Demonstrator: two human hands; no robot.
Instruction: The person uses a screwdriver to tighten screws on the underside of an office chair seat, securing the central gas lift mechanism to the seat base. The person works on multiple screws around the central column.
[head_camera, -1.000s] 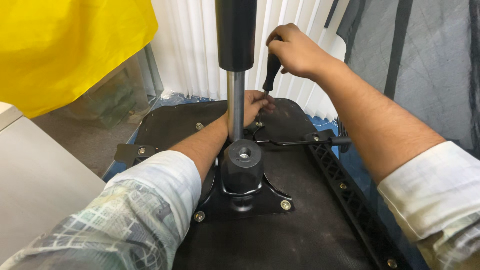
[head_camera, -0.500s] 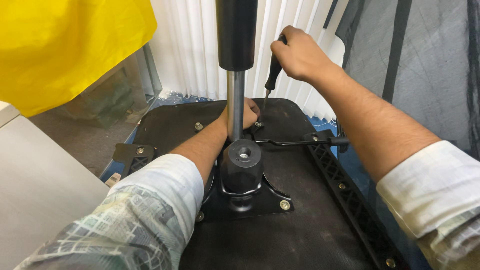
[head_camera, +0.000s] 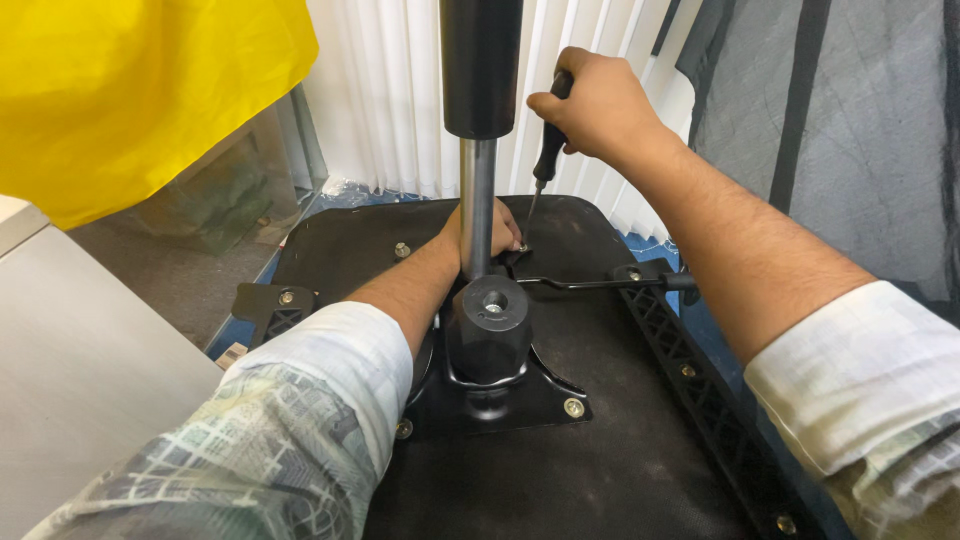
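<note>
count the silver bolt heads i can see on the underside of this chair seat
6: one at the seat's far left, one on the left bracket, two at the mounting plate's near corners, two along the right rail. Arms may hide more.

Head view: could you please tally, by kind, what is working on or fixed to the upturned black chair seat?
hands: 2, left hand and right hand
screwdriver: 1
metal column: 1
black lever: 1
Total: 5
</note>
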